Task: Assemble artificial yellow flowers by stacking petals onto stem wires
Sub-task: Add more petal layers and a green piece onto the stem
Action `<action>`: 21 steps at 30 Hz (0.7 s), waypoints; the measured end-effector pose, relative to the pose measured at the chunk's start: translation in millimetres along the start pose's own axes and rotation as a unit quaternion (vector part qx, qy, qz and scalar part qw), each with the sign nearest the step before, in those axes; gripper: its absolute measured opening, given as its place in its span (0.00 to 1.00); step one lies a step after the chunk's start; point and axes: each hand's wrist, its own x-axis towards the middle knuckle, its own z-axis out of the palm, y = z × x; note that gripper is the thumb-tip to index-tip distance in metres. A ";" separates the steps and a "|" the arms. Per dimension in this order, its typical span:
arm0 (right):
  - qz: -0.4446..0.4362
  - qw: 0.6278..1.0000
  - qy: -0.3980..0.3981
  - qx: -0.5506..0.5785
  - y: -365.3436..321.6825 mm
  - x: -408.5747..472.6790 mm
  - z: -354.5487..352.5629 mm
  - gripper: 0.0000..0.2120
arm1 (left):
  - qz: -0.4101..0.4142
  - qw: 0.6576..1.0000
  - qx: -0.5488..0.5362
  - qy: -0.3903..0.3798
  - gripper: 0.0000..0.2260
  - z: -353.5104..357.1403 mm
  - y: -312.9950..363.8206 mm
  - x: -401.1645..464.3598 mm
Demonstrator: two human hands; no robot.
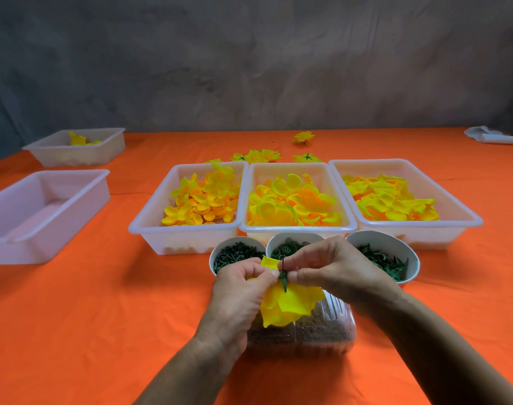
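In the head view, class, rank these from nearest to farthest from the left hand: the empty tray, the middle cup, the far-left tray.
1. Middle cup, just beyond the left hand.
2. Empty tray, left.
3. Far-left tray, back left.

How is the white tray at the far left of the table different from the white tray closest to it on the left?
The far left tray holds a few yellow petals, while the near left tray shows nothing inside. The far tray lies farther back, near the table edge by the wall; the near tray lies closer to the person and is cut by the picture's left edge. Both are white, rectangular plastic trays on the orange cloth.
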 end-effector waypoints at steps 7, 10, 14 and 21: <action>0.027 0.999 0.021 -0.012 -0.8 3.6 2.7 0.14 | 0.027 0.998 0.060 0.011 0.07 -0.1 2.0 2.5; 0.035 0.999 0.021 -0.034 -3.3 5.4 2.8 0.14 | 0.059 0.991 0.119 0.025 0.08 1.2 1.9 2.7; 0.042 0.997 0.032 -0.052 -5.0 6.6 3.5 0.15 | 0.047 0.994 0.098 0.024 0.08 -0.2 -0.5 2.2; 0.054 0.996 0.045 -0.051 -7.2 6.7 5.5 0.12 | -0.005 1.000 0.016 0.011 0.12 1.7 0.7 5.9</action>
